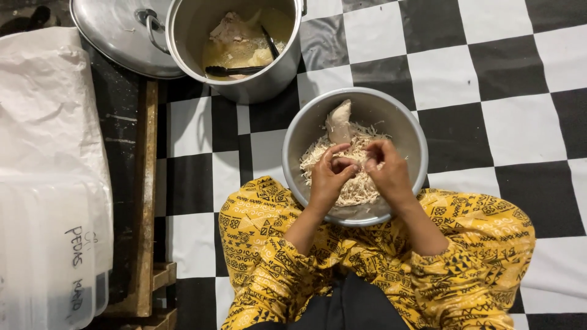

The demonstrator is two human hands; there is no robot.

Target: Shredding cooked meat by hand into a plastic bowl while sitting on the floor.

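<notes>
Black-and-white checkered floor mat is carrying a round steel bowl (408,131) where left hand (328,180) and right hand (389,174) are pinching pale shredded chicken (354,186), and strands could easily be flicking over the rim.

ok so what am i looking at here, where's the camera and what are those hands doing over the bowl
There is only one picture, taken by a camera worn on a person's head and looking straight down, so the two bare hands are that person's own. They sit on a black and white checkered floor covering, knees in yellow patterned cloth. In front of them is a round metal bowl holding shredded pale meat and one larger whole piece. The left hand and the right hand meet over the shreds, each with a grip on a small bit of meat. Above the bowl stands a metal pot with broth, more meat and dark tongs; its lid lies beside it. On the left are white plastic sheeting and stacked clear containers.
</notes>
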